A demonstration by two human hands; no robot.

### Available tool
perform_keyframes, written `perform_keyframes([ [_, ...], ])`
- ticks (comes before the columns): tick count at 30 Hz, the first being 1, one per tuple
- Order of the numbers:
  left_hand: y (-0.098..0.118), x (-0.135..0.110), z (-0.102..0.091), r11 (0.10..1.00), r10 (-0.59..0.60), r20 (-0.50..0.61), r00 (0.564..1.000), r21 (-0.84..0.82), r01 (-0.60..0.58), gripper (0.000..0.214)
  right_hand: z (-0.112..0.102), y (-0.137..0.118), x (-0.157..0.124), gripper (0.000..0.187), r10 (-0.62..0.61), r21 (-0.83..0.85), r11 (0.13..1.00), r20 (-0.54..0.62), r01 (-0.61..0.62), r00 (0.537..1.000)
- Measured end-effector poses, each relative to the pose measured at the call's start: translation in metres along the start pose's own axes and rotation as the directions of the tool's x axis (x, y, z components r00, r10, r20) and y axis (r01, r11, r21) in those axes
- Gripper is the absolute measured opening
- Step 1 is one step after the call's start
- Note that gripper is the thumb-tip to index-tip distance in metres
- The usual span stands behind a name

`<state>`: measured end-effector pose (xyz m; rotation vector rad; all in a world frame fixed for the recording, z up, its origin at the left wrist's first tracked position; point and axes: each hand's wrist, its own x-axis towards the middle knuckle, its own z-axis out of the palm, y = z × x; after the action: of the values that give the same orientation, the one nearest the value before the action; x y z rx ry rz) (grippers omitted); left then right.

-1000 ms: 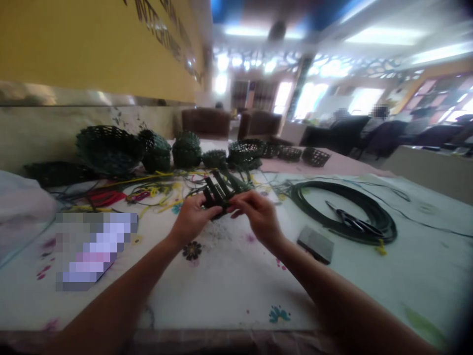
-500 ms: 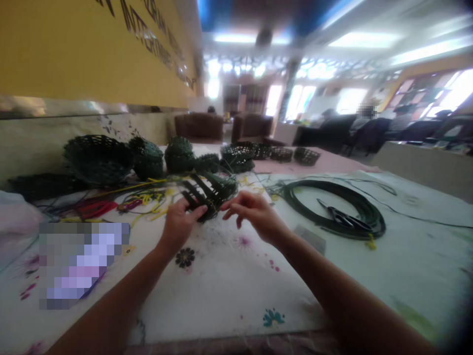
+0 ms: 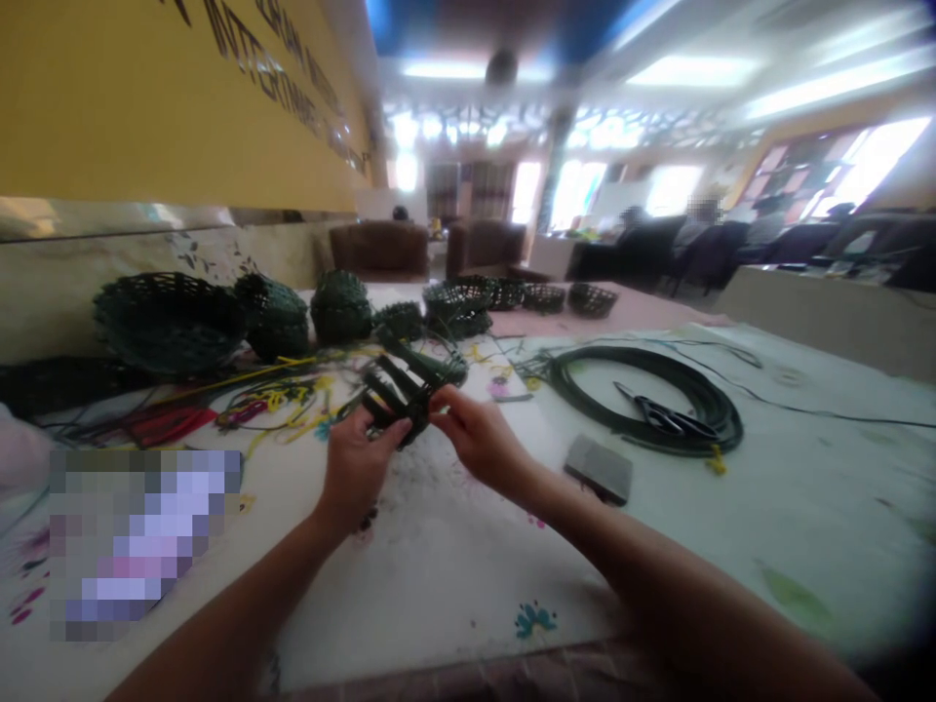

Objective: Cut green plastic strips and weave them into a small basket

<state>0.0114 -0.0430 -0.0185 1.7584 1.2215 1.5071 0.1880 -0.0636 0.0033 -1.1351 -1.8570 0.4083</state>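
A small, partly woven dark green basket (image 3: 409, 375) with strips sticking out is held above the table. My left hand (image 3: 358, 458) grips its left lower side, the thumb pressed on the weave. At the basket's right edge, my right hand (image 3: 475, 434) has its fingers pinched together against the weave. Whatever thin strand may lie between those fingertips is too small to make out. To the right lies a coil of dark green strip (image 3: 577, 402), with black-handled scissors (image 3: 669, 419) resting on it. A grey rectangular block (image 3: 600, 468) sits nearer my right forearm.
Several dark green woven baskets (image 3: 172, 322) line the back of the table. Yellow strands (image 3: 292, 395) and a red bundle (image 3: 175, 424) lie at left, behind a blurred-out item (image 3: 146, 546). A long loose strand (image 3: 826, 409) runs rightward. Chairs and people are in the background.
My right hand has moved in to the basket's edge, its fingers closing from a loose, spread pose. My left hand keeps its grip. The view has shifted slightly, showing the grey block more fully.
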Motion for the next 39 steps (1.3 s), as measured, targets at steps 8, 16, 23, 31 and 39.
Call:
perform_keyframes([
  [8, 0.003, -0.005, 0.003, 0.999, 0.017, -0.043, 0.999, 0.032, -0.016, 0.013, 0.004, 0.0, -0.001, 0.02, 0.097, 0.18, 0.978, 0.036, -0.102, 0.995],
  [16, 0.004, -0.004, 0.003, 0.998, 0.032, -0.092, 0.995, 0.053, -0.027, 0.017, 0.005, 0.001, 0.002, 0.007, 0.198, 0.343, 0.919, 0.026, -0.195, 0.98],
  [23, 0.005, -0.006, 0.004, 0.998, 0.02, -0.094, 0.995, 0.057, -0.015, 0.023, 0.005, 0.001, 0.005, 0.02, 0.25, 0.307, 0.927, -0.077, -0.216, 0.965],
  [31, 0.004, -0.01, 0.008, 0.996, 0.022, -0.08, 0.997, 0.086, -0.015, 0.024, 0.021, 0.013, -0.005, 0.03, 0.169, -0.045, 0.984, -0.101, -0.174, 0.98],
  [39, -0.003, -0.011, 0.009, 0.992, 0.062, -0.092, 0.994, 0.118, -0.051, 0.02, 0.022, 0.01, -0.008, 0.039, 0.056, -0.018, 0.998, -0.103, -0.058, 0.993],
])
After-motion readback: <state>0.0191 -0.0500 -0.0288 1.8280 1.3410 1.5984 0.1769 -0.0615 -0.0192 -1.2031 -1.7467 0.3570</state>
